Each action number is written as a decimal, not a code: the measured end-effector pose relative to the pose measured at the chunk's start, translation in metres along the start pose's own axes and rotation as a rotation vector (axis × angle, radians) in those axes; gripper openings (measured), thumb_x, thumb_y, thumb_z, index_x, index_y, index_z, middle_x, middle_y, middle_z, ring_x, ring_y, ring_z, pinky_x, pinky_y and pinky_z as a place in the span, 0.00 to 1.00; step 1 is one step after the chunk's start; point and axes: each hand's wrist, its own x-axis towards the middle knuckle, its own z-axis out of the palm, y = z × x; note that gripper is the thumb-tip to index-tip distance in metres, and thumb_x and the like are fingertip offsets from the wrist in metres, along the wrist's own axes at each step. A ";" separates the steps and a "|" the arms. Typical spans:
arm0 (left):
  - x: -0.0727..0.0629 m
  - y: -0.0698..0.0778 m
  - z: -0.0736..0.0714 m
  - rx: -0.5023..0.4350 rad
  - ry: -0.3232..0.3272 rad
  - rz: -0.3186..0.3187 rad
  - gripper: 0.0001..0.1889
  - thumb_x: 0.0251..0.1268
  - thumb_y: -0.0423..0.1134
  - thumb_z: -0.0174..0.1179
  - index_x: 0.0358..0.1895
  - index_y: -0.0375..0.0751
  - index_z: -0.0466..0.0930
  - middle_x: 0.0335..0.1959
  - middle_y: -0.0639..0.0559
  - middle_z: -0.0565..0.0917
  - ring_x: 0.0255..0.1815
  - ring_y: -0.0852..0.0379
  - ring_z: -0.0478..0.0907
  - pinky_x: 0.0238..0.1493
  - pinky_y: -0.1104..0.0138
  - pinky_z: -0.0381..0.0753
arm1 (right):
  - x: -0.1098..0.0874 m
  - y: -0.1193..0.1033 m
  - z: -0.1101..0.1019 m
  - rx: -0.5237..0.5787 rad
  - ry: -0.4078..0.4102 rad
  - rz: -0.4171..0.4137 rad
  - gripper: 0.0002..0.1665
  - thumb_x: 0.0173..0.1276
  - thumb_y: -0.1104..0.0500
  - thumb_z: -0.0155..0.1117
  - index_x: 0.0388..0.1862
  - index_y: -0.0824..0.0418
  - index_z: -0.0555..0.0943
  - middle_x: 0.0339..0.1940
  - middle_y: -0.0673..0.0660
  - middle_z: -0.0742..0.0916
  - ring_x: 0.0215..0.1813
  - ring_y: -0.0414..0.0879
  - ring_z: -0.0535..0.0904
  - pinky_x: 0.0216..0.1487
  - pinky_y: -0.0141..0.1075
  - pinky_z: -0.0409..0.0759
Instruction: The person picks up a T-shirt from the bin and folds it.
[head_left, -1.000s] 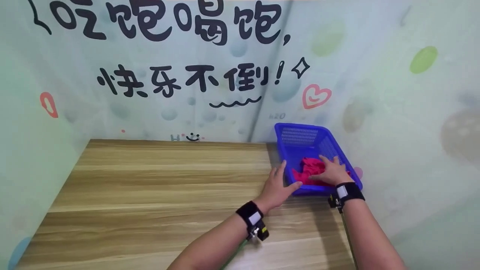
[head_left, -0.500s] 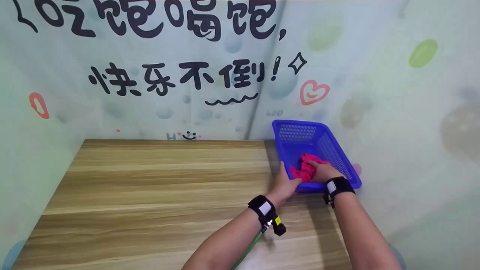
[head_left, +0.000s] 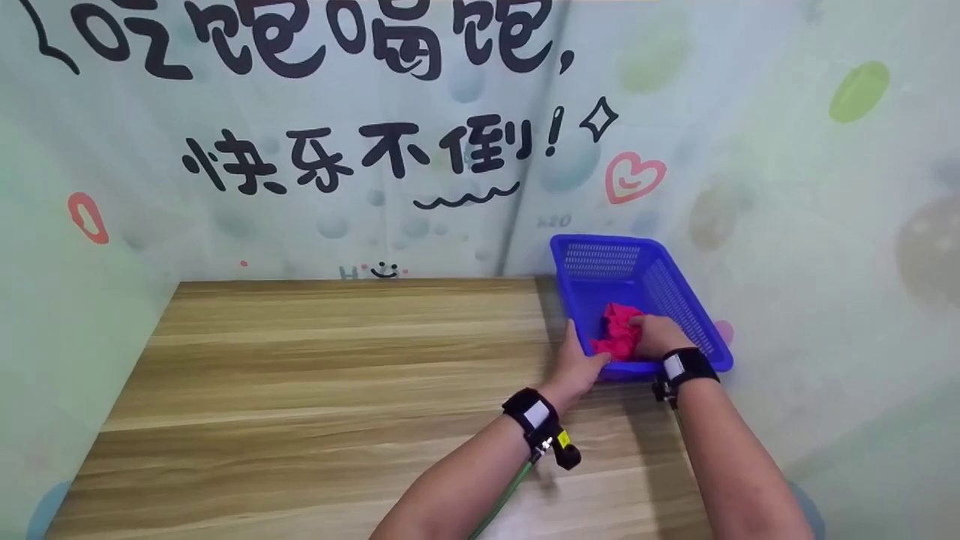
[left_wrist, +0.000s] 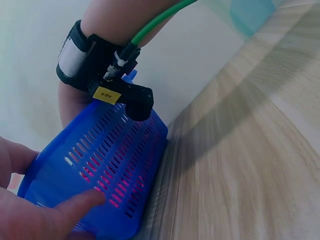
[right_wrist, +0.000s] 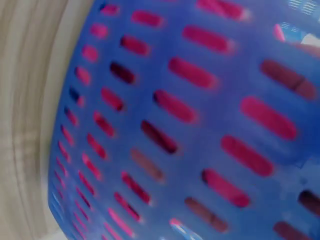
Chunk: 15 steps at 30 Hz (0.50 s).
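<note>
A blue plastic basket (head_left: 600, 290) with slotted walls stands at the back right of the table. Crumpled pink cloth (head_left: 621, 324) lies in its near end. My left hand (head_left: 576, 371) grips the near left corner, thumb at the rim; in the left wrist view its fingers (left_wrist: 80, 207) lie along the outside wall. Inside the basket, my right hand (head_left: 661, 337) grips the cloth, its fingertips partly hidden in the folds. The right wrist view is filled by the basket's slotted wall (right_wrist: 210, 115), with pink showing through the slots.
The wood-grain table (head_left: 337, 390) stretches left from the basket. Behind it hangs a pale printed backdrop (head_left: 465, 247) with black characters, and another pale wall (head_left: 810, 300) is close on the right. A green cable (head_left: 502, 502) runs from the left wristband.
My right hand went from spread fingers over the cloth to gripping it, and the cloth has bunched up. My left hand moved right and closed on the basket's corner.
</note>
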 end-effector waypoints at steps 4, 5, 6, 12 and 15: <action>-0.002 -0.001 0.004 -0.009 -0.015 -0.026 0.50 0.57 0.30 0.66 0.78 0.38 0.40 0.76 0.43 0.52 0.72 0.53 0.57 0.67 0.65 0.61 | -0.006 0.010 -0.001 0.039 0.097 0.079 0.32 0.45 0.58 0.72 0.52 0.66 0.81 0.39 0.67 0.86 0.43 0.67 0.80 0.44 0.59 0.77; -0.002 -0.001 0.005 -0.022 -0.020 -0.026 0.51 0.57 0.29 0.66 0.78 0.38 0.40 0.77 0.43 0.52 0.72 0.53 0.58 0.67 0.65 0.62 | -0.009 0.011 -0.003 0.046 0.131 0.104 0.32 0.45 0.58 0.73 0.52 0.66 0.81 0.40 0.68 0.85 0.44 0.68 0.80 0.44 0.60 0.76; -0.004 -0.001 0.005 -0.037 -0.026 -0.025 0.51 0.57 0.29 0.66 0.78 0.37 0.40 0.77 0.43 0.52 0.72 0.52 0.58 0.66 0.64 0.63 | -0.013 0.011 -0.006 0.053 0.172 0.127 0.31 0.45 0.58 0.73 0.51 0.66 0.81 0.40 0.69 0.85 0.45 0.69 0.79 0.44 0.61 0.75; -0.010 0.009 -0.009 -0.016 -0.055 -0.019 0.49 0.60 0.46 0.66 0.78 0.39 0.42 0.77 0.44 0.52 0.73 0.50 0.56 0.69 0.59 0.58 | -0.031 -0.011 -0.041 0.124 0.468 0.174 0.17 0.45 0.62 0.70 0.37 0.61 0.80 0.30 0.65 0.83 0.40 0.67 0.79 0.35 0.57 0.74; -0.011 0.018 -0.032 0.147 -0.080 0.017 0.49 0.62 0.56 0.62 0.78 0.42 0.43 0.76 0.45 0.53 0.74 0.51 0.53 0.71 0.61 0.53 | -0.038 -0.026 -0.061 0.152 0.537 0.220 0.19 0.47 0.61 0.70 0.41 0.59 0.80 0.33 0.67 0.81 0.43 0.67 0.77 0.34 0.58 0.74</action>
